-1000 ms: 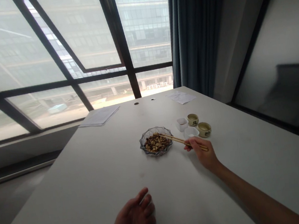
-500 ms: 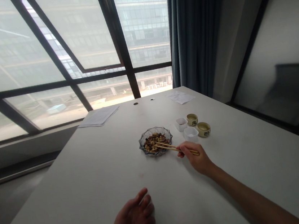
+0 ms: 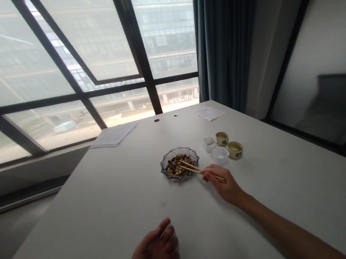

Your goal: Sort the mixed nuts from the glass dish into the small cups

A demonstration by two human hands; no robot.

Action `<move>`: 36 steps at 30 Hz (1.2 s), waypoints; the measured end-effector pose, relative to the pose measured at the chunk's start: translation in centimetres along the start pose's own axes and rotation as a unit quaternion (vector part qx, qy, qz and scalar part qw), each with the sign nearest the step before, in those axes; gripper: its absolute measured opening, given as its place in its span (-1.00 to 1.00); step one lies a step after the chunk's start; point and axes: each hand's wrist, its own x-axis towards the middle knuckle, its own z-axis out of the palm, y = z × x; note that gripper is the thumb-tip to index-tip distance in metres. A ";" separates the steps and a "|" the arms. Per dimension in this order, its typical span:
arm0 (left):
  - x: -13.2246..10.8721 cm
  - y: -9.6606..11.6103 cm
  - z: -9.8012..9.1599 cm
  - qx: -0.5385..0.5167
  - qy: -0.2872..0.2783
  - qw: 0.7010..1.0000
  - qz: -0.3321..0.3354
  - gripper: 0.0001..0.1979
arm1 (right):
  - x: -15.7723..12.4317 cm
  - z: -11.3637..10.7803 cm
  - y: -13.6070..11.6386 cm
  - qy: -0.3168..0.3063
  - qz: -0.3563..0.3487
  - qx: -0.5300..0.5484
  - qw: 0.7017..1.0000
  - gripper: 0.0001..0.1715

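- stretching across most of the view, a pale table (image 3: 106, 205) runs away toward a big window (image 3: 56, 55) with dark frames.
- a blue-grey curtain (image 3: 227, 34) hangs at the window's right side.
- a stack of paper (image 3: 115, 134) lies at the far left of the table, and a single sheet (image 3: 208, 112) lies at the far right, well apart from it.
- the right hand (image 3: 224, 184) reaches out over the middle of the table, fingers closed around a pair of chopsticks (image 3: 193, 168).
- the left hand (image 3: 157, 255) rests on the near edge of the table, fingers loosely curled and holding nothing.
- a round dish (image 3: 164, 166) of clear, faceted glass with a scalloped rim sits at the table's centre, just beside the right hand.
- two yellowish cups (image 3: 235, 149) with dark marks stand to the right of the dish, with two small white tubs (image 3: 220, 155) next to them.
- the chopsticks are thin, light wood, angled down to the left, tips in the dish.
- brown and tan nuts (image 3: 177, 166) fill the dish; whether the tips pinch one is too small to tell.
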 end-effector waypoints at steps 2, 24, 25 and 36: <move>0.0 0.0 -0.1 -0.001 -0.003 1.000 -0.001 -0.71 | 0.0 0.1 0.4 -0.003 0.006 0.007 1.000 -0.70; 0.3 0.1 -0.7 -0.010 -0.011 1.000 -0.008 -0.69 | 2.4 -6.0 -3.2 0.200 0.093 0.107 0.969 -0.55; 0.4 0.1 -0.7 -0.010 -0.013 1.000 -0.009 -0.68 | 2.7 -7.3 -3.9 0.209 0.105 0.108 0.966 -0.54; 0.3 0.1 -0.4 0.012 -0.016 1.000 -0.004 -0.65 | 2.2 -16.2 -6.5 0.231 0.231 0.097 0.940 -0.47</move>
